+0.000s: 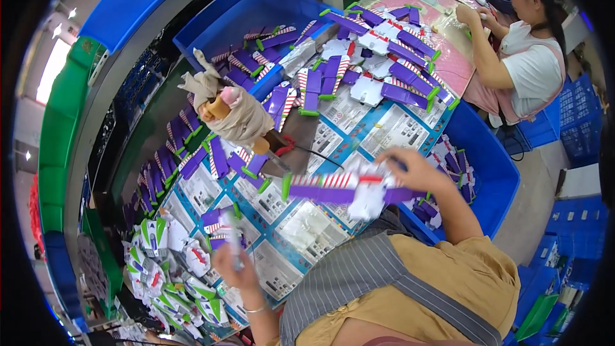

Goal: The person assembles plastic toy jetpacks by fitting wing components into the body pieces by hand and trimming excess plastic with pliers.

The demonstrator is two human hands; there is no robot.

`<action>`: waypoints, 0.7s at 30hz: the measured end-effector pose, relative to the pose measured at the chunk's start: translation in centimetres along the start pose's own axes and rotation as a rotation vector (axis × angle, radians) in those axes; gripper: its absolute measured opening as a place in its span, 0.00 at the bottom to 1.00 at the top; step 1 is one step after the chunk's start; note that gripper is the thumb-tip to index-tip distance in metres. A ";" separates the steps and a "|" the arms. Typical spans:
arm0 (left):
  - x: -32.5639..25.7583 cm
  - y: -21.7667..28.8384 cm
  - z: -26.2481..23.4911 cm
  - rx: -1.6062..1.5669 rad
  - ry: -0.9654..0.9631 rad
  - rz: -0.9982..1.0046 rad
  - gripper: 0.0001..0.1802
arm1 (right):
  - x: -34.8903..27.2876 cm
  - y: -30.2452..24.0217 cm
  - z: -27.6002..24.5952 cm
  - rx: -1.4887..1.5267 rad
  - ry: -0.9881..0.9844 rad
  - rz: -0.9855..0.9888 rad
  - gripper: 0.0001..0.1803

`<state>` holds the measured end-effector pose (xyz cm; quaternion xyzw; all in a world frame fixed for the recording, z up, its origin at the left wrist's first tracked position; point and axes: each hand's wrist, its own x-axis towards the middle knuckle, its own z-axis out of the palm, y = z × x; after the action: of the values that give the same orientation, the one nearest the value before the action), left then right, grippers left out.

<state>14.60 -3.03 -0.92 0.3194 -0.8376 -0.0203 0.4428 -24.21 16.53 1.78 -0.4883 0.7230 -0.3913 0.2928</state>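
— Now, which step?
— Assembly, likely: right hand point(413, 170) pinches the winged toy point(349, 189) over the table's point(384, 129) near edge; left hand point(234, 266) grips a small piece point(229, 227).
— Next?
— Aligning both carefully.

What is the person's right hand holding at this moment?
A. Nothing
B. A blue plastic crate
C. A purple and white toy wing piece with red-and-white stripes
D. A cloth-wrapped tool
C: the right hand is closed on the purple and white toy wing piece, lifted above the work table, while the left hand holds a smaller part of its own.
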 end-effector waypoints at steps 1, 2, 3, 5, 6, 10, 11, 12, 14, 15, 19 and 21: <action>-0.9 1.7 0.3 -0.030 -0.101 0.086 0.24 | 0.2 1.0 -1.6 -0.018 0.157 -0.004 0.12; -1.4 3.5 0.7 -0.037 -0.175 0.110 0.25 | 1.1 0.4 -3.2 -0.078 0.284 0.068 0.12; -1.6 5.1 1.4 -0.052 -0.249 0.137 0.27 | 2.5 1.0 -4.9 -0.072 0.397 0.000 0.10; -1.8 6.6 2.7 -0.148 -0.455 0.176 0.28 | 5.3 2.9 -8.5 -0.062 0.596 0.031 0.10; -2.6 6.7 2.9 -0.128 -0.543 0.187 0.30 | 7.1 3.7 -10.3 -0.100 0.658 0.131 0.11; -2.2 7.3 2.9 -0.127 -0.648 0.192 0.33 | 11.8 3.5 -16.1 -0.230 0.708 0.231 0.14; -2.3 7.1 3.0 -0.146 -0.640 0.198 0.32 | 13.4 5.3 -17.7 -0.253 0.676 0.245 0.13; -2.4 7.0 3.1 -0.174 -0.637 0.209 0.32 | 14.1 6.9 -19.1 -0.250 0.659 0.262 0.13; -2.3 7.1 3.1 -0.220 -0.643 0.186 0.31 | 15.2 9.9 -21.2 -0.229 0.589 0.226 0.13; -2.3 7.0 3.1 -0.233 -0.648 0.170 0.30 | 15.6 9.5 -20.9 -0.264 0.556 0.266 0.13; -2.6 6.6 3.6 -0.228 -0.633 0.171 0.27 | 15.1 3.8 -17.9 -0.839 0.680 0.242 0.15; -2.5 6.7 3.9 -0.229 -0.611 0.179 0.25 | 14.7 -0.1 -13.8 -0.788 0.687 0.032 0.17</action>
<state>9.21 2.70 -2.99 0.1719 -0.9486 -0.1699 0.2042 -40.47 6.59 8.49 -0.3938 0.8772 -0.2226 -0.1610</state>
